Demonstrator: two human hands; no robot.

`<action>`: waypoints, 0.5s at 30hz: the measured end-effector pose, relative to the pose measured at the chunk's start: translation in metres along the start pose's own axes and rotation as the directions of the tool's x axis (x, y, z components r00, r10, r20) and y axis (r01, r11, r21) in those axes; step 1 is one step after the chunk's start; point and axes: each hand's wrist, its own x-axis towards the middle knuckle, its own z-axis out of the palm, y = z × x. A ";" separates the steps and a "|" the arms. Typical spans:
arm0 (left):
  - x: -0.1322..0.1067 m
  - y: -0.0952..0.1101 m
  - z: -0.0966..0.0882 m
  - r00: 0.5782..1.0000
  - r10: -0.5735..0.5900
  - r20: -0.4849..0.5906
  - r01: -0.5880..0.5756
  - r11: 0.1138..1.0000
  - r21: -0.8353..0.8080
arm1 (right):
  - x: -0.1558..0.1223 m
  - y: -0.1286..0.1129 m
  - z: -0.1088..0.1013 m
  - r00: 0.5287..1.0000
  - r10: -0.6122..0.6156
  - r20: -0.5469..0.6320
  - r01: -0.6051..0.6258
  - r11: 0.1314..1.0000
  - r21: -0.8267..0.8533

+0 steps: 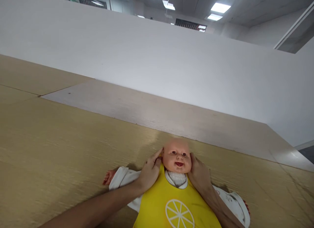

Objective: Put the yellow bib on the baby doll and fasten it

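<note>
bib: yellow bib [169,197] with a white lemon-slice print, lies flat on the doll's chest at the bottom edge of the view; its neck edge runs up to the chin.
doll: baby doll [177,157] on its back on the surface, head pointing away from the camera, arms spread out to both sides in white sleeves [121,177].
left hand: left hand [150,170] at the doll's shoulder and neck on the left of the view, fingers [157,155] curled loosely, tips against the side of the head; seems to pinch the bib's neck strap, but the grip is hidden behind the neck, so I cannot tell for sure.
right hand: right hand [200,174] mirrors it on the other side, fingers tucked behind the jaw line, not visible; hold on the strap cannot be told either.
why held so: both hands look placed at the neck because the bib's ends meet there.
surface: tan woven mat [61,149], doll well clear of its edges.
beyond: pale board [152,106], then a white partition wall [147,57].
</note>
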 end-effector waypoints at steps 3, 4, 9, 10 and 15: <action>-0.004 0.008 -0.003 0.999 -0.014 -0.045 0.015 1.000 0.019 | 0.006 0.011 0.003 1.000 -0.005 -0.030 0.006 0.999 0.034; -0.005 0.012 -0.004 0.998 -0.004 -0.060 0.005 1.000 0.015 | 0.008 0.016 0.003 0.999 0.001 -0.055 0.002 0.999 0.054; -0.013 0.028 -0.010 0.986 0.146 -0.075 -0.147 0.989 -0.005 | 0.006 0.035 -0.014 0.968 0.026 -0.249 0.073 0.921 0.382; -0.017 0.031 -0.012 0.980 0.190 -0.059 -0.191 0.982 0.000 | 0.001 0.034 -0.020 0.960 0.001 -0.278 0.127 0.887 0.443; -0.048 0.049 -0.022 0.845 0.528 0.083 -0.534 0.843 0.072 | -0.037 0.002 -0.043 0.825 -0.406 -0.394 0.560 0.682 0.471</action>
